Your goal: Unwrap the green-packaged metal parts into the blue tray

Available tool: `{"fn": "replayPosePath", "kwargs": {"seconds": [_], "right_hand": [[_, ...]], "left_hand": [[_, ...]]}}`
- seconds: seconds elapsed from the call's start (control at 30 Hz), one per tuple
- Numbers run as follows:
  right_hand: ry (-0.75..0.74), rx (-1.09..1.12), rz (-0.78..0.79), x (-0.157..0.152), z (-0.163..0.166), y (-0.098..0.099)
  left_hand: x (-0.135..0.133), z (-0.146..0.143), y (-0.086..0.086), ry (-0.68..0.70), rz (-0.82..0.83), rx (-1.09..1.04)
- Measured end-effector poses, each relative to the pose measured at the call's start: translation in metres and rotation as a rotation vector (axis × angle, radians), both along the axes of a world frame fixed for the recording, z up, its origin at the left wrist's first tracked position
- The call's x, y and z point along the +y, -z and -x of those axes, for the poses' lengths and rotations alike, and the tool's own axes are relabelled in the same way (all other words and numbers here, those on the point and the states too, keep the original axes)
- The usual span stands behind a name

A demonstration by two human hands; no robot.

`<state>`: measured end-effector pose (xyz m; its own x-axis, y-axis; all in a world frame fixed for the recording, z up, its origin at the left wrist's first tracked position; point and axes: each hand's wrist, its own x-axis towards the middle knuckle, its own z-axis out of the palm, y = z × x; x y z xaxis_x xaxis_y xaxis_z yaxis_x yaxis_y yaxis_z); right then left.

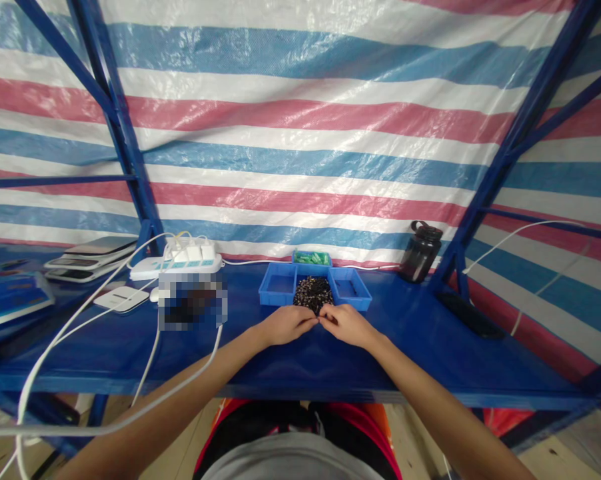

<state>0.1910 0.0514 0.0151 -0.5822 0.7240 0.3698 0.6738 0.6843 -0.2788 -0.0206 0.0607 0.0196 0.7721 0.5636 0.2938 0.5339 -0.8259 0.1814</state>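
Both forearms are stretched fwd over tabletop (430,347); left hand (286,324) & right hand (346,324) are pinched narrow, fingertips met by dark parts pile (313,293); contents can't be told.

Both bare forearms reached forward and angled inward, so the 2 hands met at the fingertips. The left hand (286,325) lay palm down, fingers curled and pinched together toward the right hand. The right hand (348,325) mirrored it, knuckles up, its fingertips touching the left's; whether they gripped anything could not be seen.
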Motion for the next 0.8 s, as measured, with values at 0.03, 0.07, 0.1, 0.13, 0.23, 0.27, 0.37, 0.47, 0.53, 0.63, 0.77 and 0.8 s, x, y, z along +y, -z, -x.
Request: {"fn": "replayPosePath", "kwargs": {"seconds": [0.03, 0.07, 0.1, 0.13, 0.23, 0.27, 0.37, 0.47, 0.53, 0.63, 0.77, 0.8], "right_hand": [[0.0, -0.008, -0.011, -0.0001, 0.001, 0.0007], [0.0, -0.015, -0.02, -0.0004, 0.002, 0.0013], [0.0, -0.021, -0.028, -0.0007, 0.0029, 0.0019], [0.0, -0.027, -0.035, -0.0011, 0.0036, 0.0022], [-0.017, -0.05, -0.051, -0.0032, 0.0049, 0.0014], [-0.03, -0.06, -0.053, -0.0041, 0.005, 0.0006], [-0.068, -0.092, -0.048, -0.006, 0.0053, -0.0018], [-0.092, -0.105, -0.031, -0.006, 0.0055, -0.0026], [-0.094, -0.109, -0.022, -0.0053, 0.0051, -0.0023], [-0.061, -0.097, -0.018, -0.0037, 0.0035, -0.0019], [-0.012, -0.046, 0.0, -0.0018, 0.0016, -0.0018], [-0.018, -0.046, 0.01, -0.0015, 0.0015, -0.0019]], "left_hand": [[-0.0007, -0.0007, -0.0003, 0.022, 0.005, -0.017], [-0.0013, -0.0011, -0.0005, 0.034, 0.01, -0.029], [-0.0017, -0.0011, -0.0006, 0.038, 0.015, -0.036], [-0.0018, -0.0009, -0.0006, 0.037, 0.02, -0.038], [-0.0008, 0.0006, 0.0002, 0.033, 0.018, -0.026], [-0.0002, 0.001, 0.0006, 0.028, 0.013, -0.021], [0.0017, 0.0017, 0.0014, -0.007, 0.002, -0.014], [0.0029, 0.0019, 0.0014, -0.019, -0.001, -0.006], [0.0031, 0.0022, 0.001, -0.012, -0.009, 0.0], [0.0031, 0.003, 0.0006, -0.017, -0.02, 0.009], [0.0026, 0.0038, 0.0006, -0.006, -0.026, 0.02], [0.0024, 0.0038, 0.0005, 0.0, -0.027, 0.024]]}}
